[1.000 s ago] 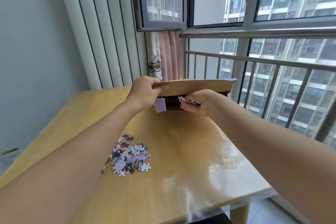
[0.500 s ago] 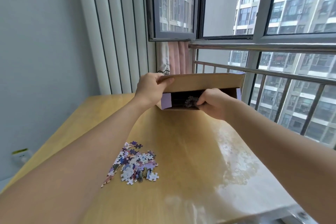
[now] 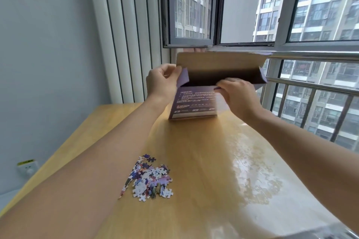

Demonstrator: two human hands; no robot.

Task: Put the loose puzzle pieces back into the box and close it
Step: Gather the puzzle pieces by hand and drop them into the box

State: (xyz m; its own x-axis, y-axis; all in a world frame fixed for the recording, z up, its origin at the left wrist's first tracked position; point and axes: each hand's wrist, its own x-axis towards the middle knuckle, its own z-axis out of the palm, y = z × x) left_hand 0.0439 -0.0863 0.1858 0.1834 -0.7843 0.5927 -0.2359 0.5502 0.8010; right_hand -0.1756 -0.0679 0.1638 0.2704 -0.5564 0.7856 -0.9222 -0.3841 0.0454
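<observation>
Nearest you, a heap of loose puzzle pieces [image 3: 148, 179] lies on the wooden table [image 3: 204, 190], just right of your left forearm and well apart from the box. Nothing stands between heap and box but bare, glossy tabletop, so the way across looks free.

Further out, the purple box [image 3: 193, 102] stands upright at the table's far edge with its mouth facing up and toward you. Your left hand [image 3: 162, 81] pinches the small purple side flap at the box's left corner, which seems to hold the mouth open and the box steady. Your right hand [image 3: 236, 93] rests with curled fingers on the front lip of the opening; I cannot tell whether it holds any pieces. The brown lid flap [image 3: 219, 64] stands raised behind both hands.

Beyond the box are the railing [image 3: 314, 88] and 1 open window [image 3: 189, 6], so a tipped box could spill that way.
</observation>
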